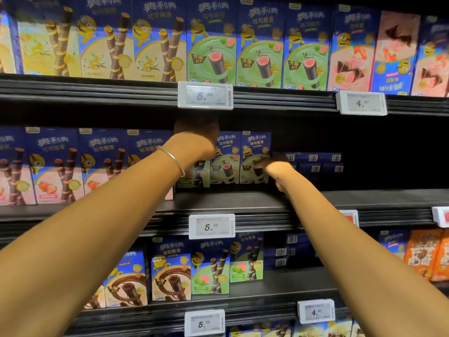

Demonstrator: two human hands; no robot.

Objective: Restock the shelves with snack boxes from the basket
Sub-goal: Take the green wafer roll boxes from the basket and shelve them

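Head view: both bare arms reach up from the lower corners of the frame into the middle shelf (230, 200), at the centre of the frame. Three green snack boxes stand upright there, side by side and set back from the shelf edge. The left hand (195, 143), with a thin bracelet (173, 160) on its wrist, covers the top of the left green box (194, 175). Its back faces the camera and its fingers are hidden, so I cannot tell whether they grip the box. The middle green box (226, 161) stands untouched between the hands. The right hand (277, 170) is at the lower right corner of the right green box (254, 152). Its fingers lie in shadow against the box front, and I cannot tell whether they hold it or only touch it. Left of centre on the same shelf stands a row of pink strawberry boxes (56, 166). Right of centre, stacked dark blue boxes (313, 161) show their barcode ends. A price tag (211, 226) reading 5.39 is clipped to the shelf edge below the hands
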